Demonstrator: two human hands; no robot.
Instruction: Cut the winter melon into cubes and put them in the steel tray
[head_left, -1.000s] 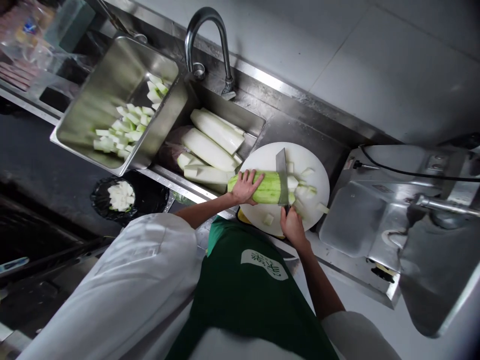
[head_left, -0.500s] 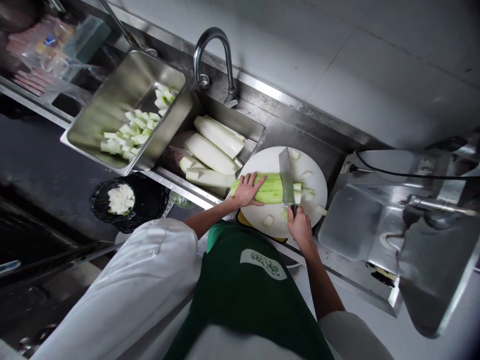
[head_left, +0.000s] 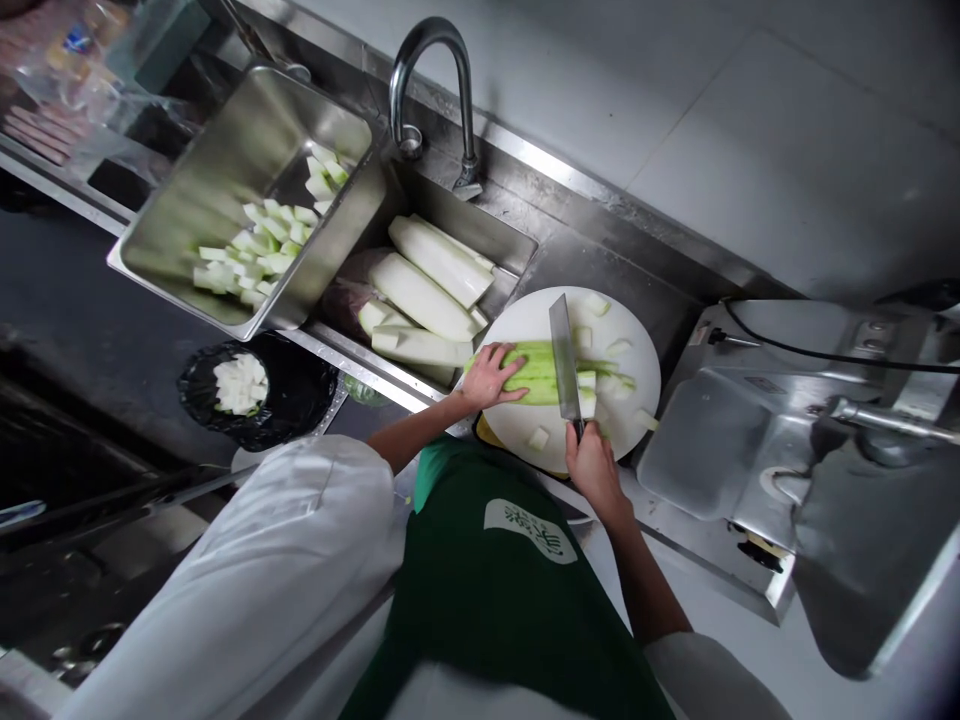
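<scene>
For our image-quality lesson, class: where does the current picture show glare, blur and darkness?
Head view: glare streaks the steel ledge right of the faucet; head view, upper left: clear bags look soft and smeared; head view, left: darkness hides detail beside the black bag.

Nothing legible — white patch (head_left: 531, 530) on green apron (head_left: 480, 610), marks unclear.

The green gourd (head_left: 540, 375) is streaked, the board (head_left: 510, 430) white.

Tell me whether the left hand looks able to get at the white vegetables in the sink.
Probably yes: the left hand rests on the green vegetable near the sink, and nothing seems to stand between it and the nearest white vegetable.
</scene>
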